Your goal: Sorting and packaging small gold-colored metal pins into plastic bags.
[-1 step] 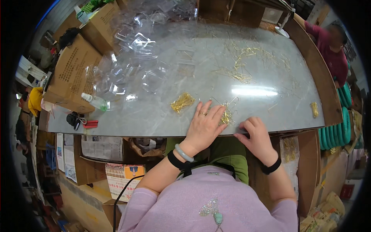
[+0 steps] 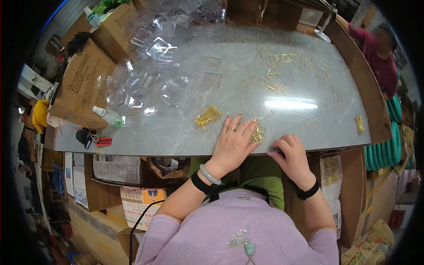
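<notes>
Thin gold wire hooks lie in a small pile near the table's front edge. My left hand rests on the pile's left side, fingers stretched out and slightly spread, hiding part of it. Just right of the pile is my right hand, with its fingers curled and thumb drawn in; whatever it may pinch is hidden. Left of my left hand's fingertips sits a gathered bunch of gold hooks. A smaller gold bundle lies at the table's right end.
Loose hooks are scattered farther back on the grey table. Clear plastic packs heap up at the back left, beside a cardboard box, a spray bottle and a red-handled tool. Another person is beyond the right-hand board.
My right hand has shifted very slightly down toward me. The left hand stays where it was on the hooks.
</notes>
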`<state>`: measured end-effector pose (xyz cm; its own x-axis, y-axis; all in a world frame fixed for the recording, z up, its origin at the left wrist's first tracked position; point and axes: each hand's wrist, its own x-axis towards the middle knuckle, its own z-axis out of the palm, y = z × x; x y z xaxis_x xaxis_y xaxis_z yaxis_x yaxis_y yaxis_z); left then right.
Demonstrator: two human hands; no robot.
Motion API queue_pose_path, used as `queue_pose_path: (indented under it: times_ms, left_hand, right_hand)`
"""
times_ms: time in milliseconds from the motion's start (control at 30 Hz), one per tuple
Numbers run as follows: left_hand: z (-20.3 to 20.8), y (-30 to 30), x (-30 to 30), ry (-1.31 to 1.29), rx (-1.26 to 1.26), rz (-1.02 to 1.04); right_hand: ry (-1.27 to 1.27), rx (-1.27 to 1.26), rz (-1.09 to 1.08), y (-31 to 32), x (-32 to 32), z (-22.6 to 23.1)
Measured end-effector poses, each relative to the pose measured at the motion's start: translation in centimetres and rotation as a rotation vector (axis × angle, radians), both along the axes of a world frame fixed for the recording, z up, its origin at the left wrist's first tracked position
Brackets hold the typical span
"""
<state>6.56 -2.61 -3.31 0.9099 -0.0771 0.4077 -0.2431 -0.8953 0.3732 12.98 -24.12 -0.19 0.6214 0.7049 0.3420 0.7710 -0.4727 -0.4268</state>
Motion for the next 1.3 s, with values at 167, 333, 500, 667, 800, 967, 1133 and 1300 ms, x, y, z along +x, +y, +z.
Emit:
queue_pose_path:
  times_ms: [167,333,500,667,800,967,1133,1300]
  left_hand:
    - [0.2,0.2,-0.1,0.0,0.01,-0.028]
    - [0.3,0.6,-0.2,-0.003,-0.019,-0.056]
    - [0.1,0.8,0.0,0.01,-0.126,-0.112]
    - [-0.2,1.0,-0.1,0.003,-0.145,-0.131]
    - [-0.3,1.0,-0.1,0.018,-0.151,-0.14]
    - [-0.3,1.0,0.0,-0.018,-0.175,-0.091]
    - [-0.4,1.5,0.2,0.049,-0.149,-0.122]
    - [-0.6,2.1,0.4,0.087,-0.197,-0.171]
  right_hand:
    - [0.032,0.103,-0.027,-0.7,-0.1,-1.0]
    - [0.184,-0.002,-0.152,-0.4,-0.6,1.9]
    - [0.032,0.015,-0.068,2.9,0.9,0.4]
    - [-0.044,0.026,-0.037,2.9,1.8,-0.3]
    - [0.087,-0.001,-0.023,2.6,2.0,-1.4]
    - [0.23,0.009,0.216,2.9,2.8,-2.0]
    - [0.256,0.14,0.161,3.1,2.3,-1.6]
    - [0.116,0.031,0.155,3.4,2.4,-1.9]
